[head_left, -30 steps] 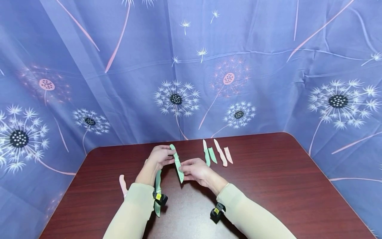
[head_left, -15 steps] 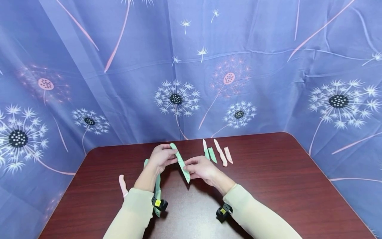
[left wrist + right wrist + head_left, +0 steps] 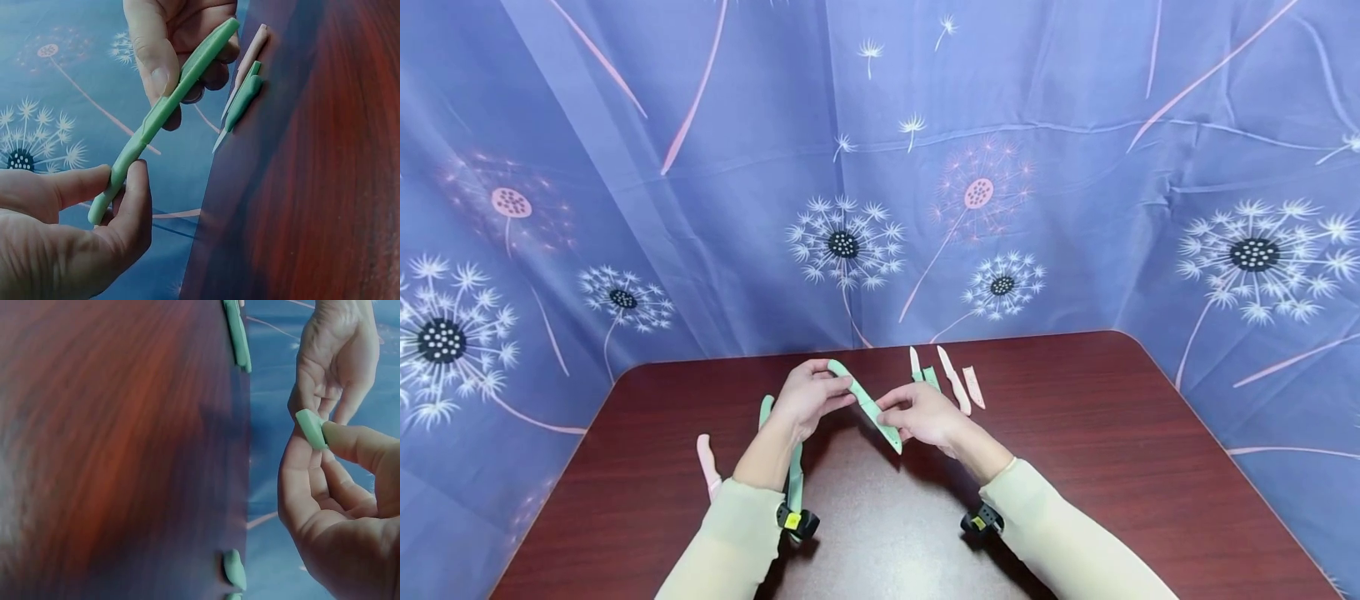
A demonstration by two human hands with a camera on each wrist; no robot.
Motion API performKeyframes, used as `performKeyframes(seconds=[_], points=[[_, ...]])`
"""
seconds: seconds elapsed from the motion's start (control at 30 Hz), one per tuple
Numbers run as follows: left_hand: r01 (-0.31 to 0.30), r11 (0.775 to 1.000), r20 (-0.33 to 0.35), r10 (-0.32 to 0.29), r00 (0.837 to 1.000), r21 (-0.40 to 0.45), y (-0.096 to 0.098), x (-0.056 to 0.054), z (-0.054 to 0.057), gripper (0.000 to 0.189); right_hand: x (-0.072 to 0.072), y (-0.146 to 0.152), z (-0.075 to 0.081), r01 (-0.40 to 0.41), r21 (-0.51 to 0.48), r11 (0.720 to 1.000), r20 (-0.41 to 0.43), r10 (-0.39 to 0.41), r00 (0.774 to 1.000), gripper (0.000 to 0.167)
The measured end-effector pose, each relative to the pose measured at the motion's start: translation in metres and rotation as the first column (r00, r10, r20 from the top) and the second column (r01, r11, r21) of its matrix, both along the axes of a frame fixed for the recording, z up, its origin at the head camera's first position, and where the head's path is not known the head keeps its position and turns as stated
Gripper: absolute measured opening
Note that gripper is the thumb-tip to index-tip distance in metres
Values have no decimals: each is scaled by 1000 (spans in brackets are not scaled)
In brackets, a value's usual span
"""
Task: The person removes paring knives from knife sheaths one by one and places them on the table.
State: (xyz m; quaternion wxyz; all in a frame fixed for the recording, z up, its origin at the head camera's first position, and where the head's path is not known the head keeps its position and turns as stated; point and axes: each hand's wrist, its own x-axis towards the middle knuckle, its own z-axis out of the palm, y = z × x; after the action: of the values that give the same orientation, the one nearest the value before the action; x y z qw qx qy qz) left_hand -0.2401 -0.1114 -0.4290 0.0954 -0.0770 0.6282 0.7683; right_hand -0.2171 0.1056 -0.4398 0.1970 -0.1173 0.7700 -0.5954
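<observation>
Between my two hands a green knife (image 3: 867, 404) in its matching green sheath is held above the table, slanting down to the right. My left hand (image 3: 807, 400) pinches its handle between thumb and fingers, as the left wrist view shows too. Toward the tip, my right hand (image 3: 927, 419) pinches the sheath (image 3: 199, 65) with thumb and fingers. The blade is hidden in the sheath. Partly behind my left forearm lie another sheathed green knife (image 3: 796, 479) and a green handle (image 3: 766, 409). Left of that forearm rests a pink-handled knife (image 3: 706, 458), its far part covered by the sleeve.
At the back of the dark red table (image 3: 1112, 467), a small green knife (image 3: 915, 362), a green sheath (image 3: 931, 378), a pink knife (image 3: 952, 377) and a pink sheath (image 3: 973, 387) lie side by side. A blue dandelion-print curtain (image 3: 737, 250) hangs around the table.
My right hand has moved right with the sheathed tip, so the knife leans further over to the right. My left hand has shifted only slightly, still on the handle.
</observation>
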Motion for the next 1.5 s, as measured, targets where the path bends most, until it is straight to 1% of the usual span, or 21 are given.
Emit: performKeyframes(seconds=[0.17, 0.3, 0.43, 0.5, 0.57, 0.63, 0.67, 0.7, 0.73, 0.8, 0.83, 0.9, 0.97, 1.03, 1.13, 1.23, 1.27, 1.33, 1.37, 1.4, 1.5], points=[[20, 1000, -31, -20, 999, 7, 1, 2, 1, 37, -2, 8, 4, -12, 117, 993, -125, 27, 992, 18], [34, 999, -53, -34, 998, 5, 1, 6, 1, 39, -4, 12, 7, -25, 188, 982, -220, 67, 973, 17], [60, 998, -95, -63, 994, -31, 0, 9, 1, 42, -5, 17, 10, -10, 276, 961, -298, 95, 950, 14], [75, 995, -117, -83, 990, -68, 1, 11, 2, 42, -5, 20, 12, -6, 306, 952, -331, 112, 937, 14], [91, 988, -144, -109, 984, -128, 1, 13, 2, 41, -4, 22, 15, -6, 327, 945, -353, 128, 927, 13], [99, 971, -175, -139, 975, -217, 1, 14, 3, 39, -4, 24, 16, -11, 340, 940, -379, 148, 913, 12], [102, 957, -194, -158, 968, -270, 1, 15, 3, 38, -3, 25, 17, -12, 348, 937, -389, 156, 908, 12], [98, 938, -213, -176, 961, -333, 1, 16, 3, 37, -3, 26, 18, -13, 357, 934, -400, 165, 901, 12], [86, 911, -237, -195, 952, -403, 2, 17, 3, 35, -2, 26, 18, -10, 368, 930, -414, 173, 894, 13], [48, 841, -281, -233, 931, -540, 2, 18, 2, 33, -1, 27, 19, -2, 390, 921, -444, 189, 876, 13], [28, 804, -298, -253, 920, -594, 3, 19, 3, 32, 0, 28, 19, 7, 402, 915, -460, 195, 866, 14], [-17, 730, -330, -288, 899, -683, 5, 21, 3, 32, 2, 29, 20, 32, 425, 905, -504, 207, 838, 15], [-50, 675, -360, -327, 874, -736, 8, 23, 3, 33, 3, 29, 20, 60, 442, 895, -545, 216, 810, 15], [-75, 635, -381, -361, 851, -769, 11, 26, 3, 33, 5, 30, 19, 92, 460, 883, -585, 224, 779, 15], [-131, 561, -407, -402, 820, -817, 17, 31, 4, 33, 7, 31, 18, 147, 490, 859, -633, 235, 737, 15], [-198, 466, -417, -431, 800, -862, 22, 36, 4, 31, 10, 32, 16, 201, 511, 836, -691, 260, 675, 17], [-225, 435, -424, -440, 791, -872, 23, 38, 3, 30, 11, 32, 15, 220, 512, 830, -713, 268, 648, 18], [-281, 383, -446, -461, 767, -880, 26, 41, 3, 27, 13, 33, 14, 260, 510, 820, -757, 284, 588, 19], [-310, 364, -461, -472, 751, -878, 27, 42, 2, 26, 14, 33, 13, 279, 508, 815, -777, 293, 558, 19], [-339, 352, -479, -483, 733, -873, 28, 43, 2, 25, 15, 34, 12, 304, 505, 808, -796, 300, 526, 20], [-430, 315, -533, -522, 665, -846, 31, 46, -1, 24, 17, 35, 8, 378, 493, 783, -841, 317, 439, 21]])
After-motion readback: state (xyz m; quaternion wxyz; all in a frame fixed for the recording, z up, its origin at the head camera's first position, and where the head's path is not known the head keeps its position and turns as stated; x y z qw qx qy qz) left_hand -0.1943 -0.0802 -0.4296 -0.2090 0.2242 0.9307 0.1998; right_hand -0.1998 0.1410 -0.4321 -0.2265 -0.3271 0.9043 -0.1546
